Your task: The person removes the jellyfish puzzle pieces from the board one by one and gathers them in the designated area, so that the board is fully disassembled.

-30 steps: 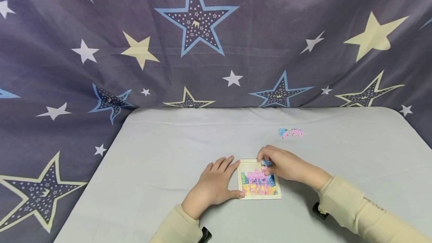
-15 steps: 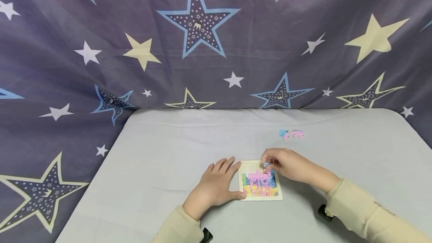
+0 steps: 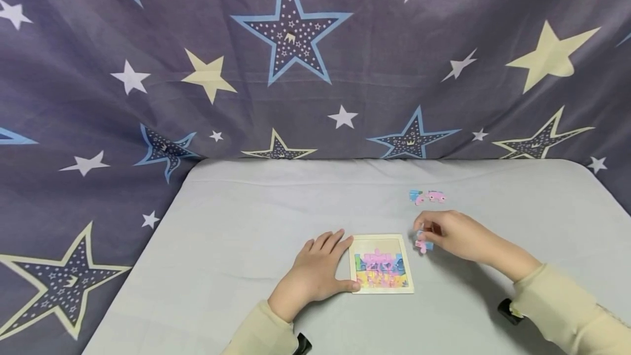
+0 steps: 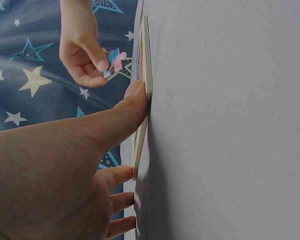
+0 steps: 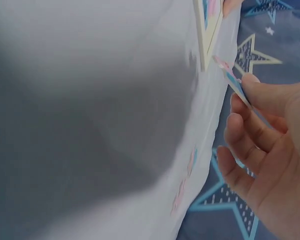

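A square puzzle tray with a pale frame lies on the table, its lower part filled with pink, blue and yellow pieces; bare backing shows along the top. My left hand rests at its left side, thumb on the near left corner and fingers spread by the far left corner. Off the tray's right side, my right hand pinches a pink and blue puzzle piece between thumb and forefinger, lifted above the table. In the right wrist view that puzzle piece is tilted, seen nearly edge-on.
Two loose puzzle pieces lie farther back on the grey table: a blue and pink piece and a pink piece beside it. A dark curtain printed with stars hangs behind the table.
My right hand has moved right, off the tray, carrying the puzzle piece from the tray's upper right area. The left hand has stayed at the tray's left side.
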`<state>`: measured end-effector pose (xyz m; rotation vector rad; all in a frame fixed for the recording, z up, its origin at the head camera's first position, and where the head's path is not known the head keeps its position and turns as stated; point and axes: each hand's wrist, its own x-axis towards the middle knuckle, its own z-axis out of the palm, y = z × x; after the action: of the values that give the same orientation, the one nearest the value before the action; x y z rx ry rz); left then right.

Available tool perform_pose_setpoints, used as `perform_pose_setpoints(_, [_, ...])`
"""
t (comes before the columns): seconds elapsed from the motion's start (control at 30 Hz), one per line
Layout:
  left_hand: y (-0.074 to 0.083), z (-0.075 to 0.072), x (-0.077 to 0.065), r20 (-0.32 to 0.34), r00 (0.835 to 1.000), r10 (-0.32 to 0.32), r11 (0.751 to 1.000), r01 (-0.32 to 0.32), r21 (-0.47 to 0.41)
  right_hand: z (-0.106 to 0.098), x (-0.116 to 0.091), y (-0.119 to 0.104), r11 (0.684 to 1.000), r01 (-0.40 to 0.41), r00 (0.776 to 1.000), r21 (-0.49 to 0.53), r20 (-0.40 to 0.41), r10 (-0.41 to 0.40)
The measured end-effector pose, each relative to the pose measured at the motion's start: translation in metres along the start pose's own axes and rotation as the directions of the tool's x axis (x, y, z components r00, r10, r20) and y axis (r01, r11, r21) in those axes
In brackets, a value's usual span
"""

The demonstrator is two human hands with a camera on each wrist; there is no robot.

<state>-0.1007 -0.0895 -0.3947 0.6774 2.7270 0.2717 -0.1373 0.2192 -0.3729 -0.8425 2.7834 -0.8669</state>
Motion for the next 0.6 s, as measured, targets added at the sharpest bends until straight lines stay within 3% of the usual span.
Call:
perform_pose_setpoints(0.37, [0.002, -0.002, -0.001, 0.007, 1.0, -0.007, 1.0, 0.007, -0.012, -0.021, -0.018, 0.028, 0.997, -0.058, 0.998, -0.054, -0.03, 0.056])
perform_pose_setpoints(0.6, [0.001, -0.001, -0.001, 0.005, 1.0, -0.004, 1.0, 0.004, -0.008, -0.028, -0.02, 0.047, 0.997, -0.039, 0.998, -0.072, -0.061, 0.034])
